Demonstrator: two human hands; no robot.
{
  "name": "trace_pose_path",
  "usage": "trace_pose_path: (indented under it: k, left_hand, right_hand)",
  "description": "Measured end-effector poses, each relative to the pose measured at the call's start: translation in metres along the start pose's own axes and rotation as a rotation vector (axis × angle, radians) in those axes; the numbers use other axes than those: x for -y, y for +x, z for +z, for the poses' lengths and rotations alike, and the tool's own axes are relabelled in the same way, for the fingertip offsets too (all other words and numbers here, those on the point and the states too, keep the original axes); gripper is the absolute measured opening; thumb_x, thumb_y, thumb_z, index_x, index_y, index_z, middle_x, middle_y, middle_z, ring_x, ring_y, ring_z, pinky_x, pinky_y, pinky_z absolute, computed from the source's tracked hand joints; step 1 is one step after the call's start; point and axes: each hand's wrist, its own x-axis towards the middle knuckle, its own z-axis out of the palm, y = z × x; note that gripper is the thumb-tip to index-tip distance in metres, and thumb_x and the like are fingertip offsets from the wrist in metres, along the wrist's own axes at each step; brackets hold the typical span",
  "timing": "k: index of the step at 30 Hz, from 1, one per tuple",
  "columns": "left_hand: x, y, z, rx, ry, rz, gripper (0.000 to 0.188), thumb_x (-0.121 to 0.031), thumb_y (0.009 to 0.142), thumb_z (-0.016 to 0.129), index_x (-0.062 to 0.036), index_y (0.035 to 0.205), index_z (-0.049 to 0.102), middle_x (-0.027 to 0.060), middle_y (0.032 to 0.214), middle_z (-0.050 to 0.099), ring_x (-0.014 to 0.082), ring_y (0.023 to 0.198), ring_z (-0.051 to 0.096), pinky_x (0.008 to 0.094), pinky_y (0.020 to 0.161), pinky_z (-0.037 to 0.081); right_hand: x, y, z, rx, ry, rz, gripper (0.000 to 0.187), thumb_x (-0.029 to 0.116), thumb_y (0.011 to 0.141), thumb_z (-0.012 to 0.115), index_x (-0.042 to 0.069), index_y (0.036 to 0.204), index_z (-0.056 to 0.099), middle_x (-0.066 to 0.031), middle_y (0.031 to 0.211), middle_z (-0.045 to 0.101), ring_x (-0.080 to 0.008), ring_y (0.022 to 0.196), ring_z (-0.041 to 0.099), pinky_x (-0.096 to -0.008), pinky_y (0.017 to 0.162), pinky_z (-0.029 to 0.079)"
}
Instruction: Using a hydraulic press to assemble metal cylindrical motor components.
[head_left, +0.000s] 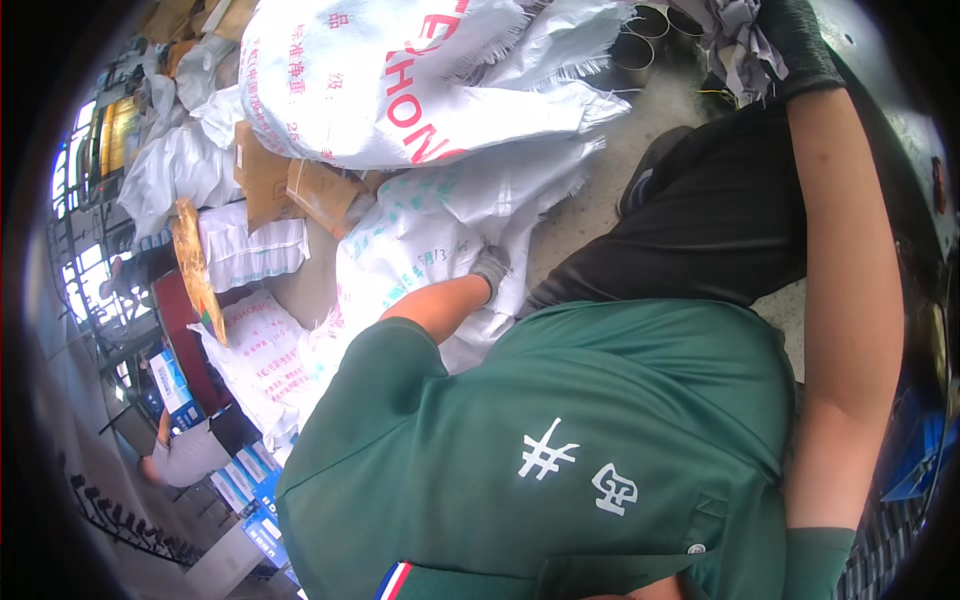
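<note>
My right hand (808, 50), in a dark glove, is closed at the upper right around a crumpled bunch of greyish paper-like scrap (740, 50). Strips of it hang down from the hand. My left hand (490, 270) wears a grey glove and presses against a white woven sack (410, 230) with green and handwritten marks. Its fingers are hidden, so its grip does not show. Above that sack bulges a larger white woven sack (340, 80) with red print and a frayed edge.
Brown cardboard pieces (265, 180) and a splintered wooden board (197, 270) lie to the left. Further left are another white sack (265, 350), blue-and-white boxes (175, 385) and a person in grey (190, 453). Wire-like loops (640, 50) lie near the right hand; a metal surface (900, 90) borders the right.
</note>
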Motion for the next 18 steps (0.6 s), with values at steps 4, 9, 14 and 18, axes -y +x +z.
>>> trace_pose_path:
  k: [4, 9, 14, 18]
  left_hand:
    - [0.004, 0.011, 0.017, 0.11, -0.005, -0.018, 0.054, -0.032, 0.095, 0.061, -0.0111, 0.145, 0.058, 0.0145, 0.151, 0.054, 0.0339, 0.141, 0.048, 0.0579, 0.112, 0.037]
    - [0.009, 0.01, 0.067, 0.006, -0.004, 0.202, 0.05, -0.036, 0.094, 0.06, -0.0188, 0.141, 0.064, 0.0119, 0.149, 0.057, 0.0348, 0.139, 0.051, 0.0526, 0.104, 0.048]
    - [0.01, 0.016, 0.055, 0.218, -0.237, 0.189, 0.048, -0.036, 0.094, 0.059, -0.018, 0.138, 0.065, 0.0122, 0.145, 0.059, 0.0345, 0.134, 0.054, 0.0516, 0.102, 0.049]
    - [0.011, 0.014, 0.03, 0.287, -0.263, 0.207, 0.047, -0.036, 0.094, 0.059, -0.0174, 0.136, 0.067, 0.0123, 0.141, 0.061, 0.0342, 0.13, 0.056, 0.0508, 0.1, 0.05]
  right_hand:
    - [0.0, -0.007, -0.003, -0.079, 0.001, 0.073, 0.026, 0.004, 0.085, 0.058, 0.0, 0.11, 0.067, -0.0178, 0.097, 0.072, -0.0282, 0.081, 0.074, -0.0383, 0.074, 0.063]
    - [-0.003, 0.0, -0.015, -0.006, 0.021, 0.046, 0.025, 0.003, 0.084, 0.06, -0.001, 0.107, 0.067, -0.0164, 0.096, 0.072, -0.0277, 0.082, 0.073, -0.0379, 0.074, 0.062]
    - [-0.011, 0.013, -0.03, -0.132, -0.205, -0.134, 0.023, 0.004, 0.08, 0.068, 0.002, 0.103, 0.071, -0.0071, 0.097, 0.072, -0.0192, 0.094, 0.068, -0.0307, 0.087, 0.054]
    - [-0.017, 0.012, -0.033, -0.068, 0.008, -0.088, 0.029, -0.001, 0.079, 0.067, 0.002, 0.107, 0.072, -0.0071, 0.104, 0.072, -0.0193, 0.098, 0.066, -0.0307, 0.09, 0.052]
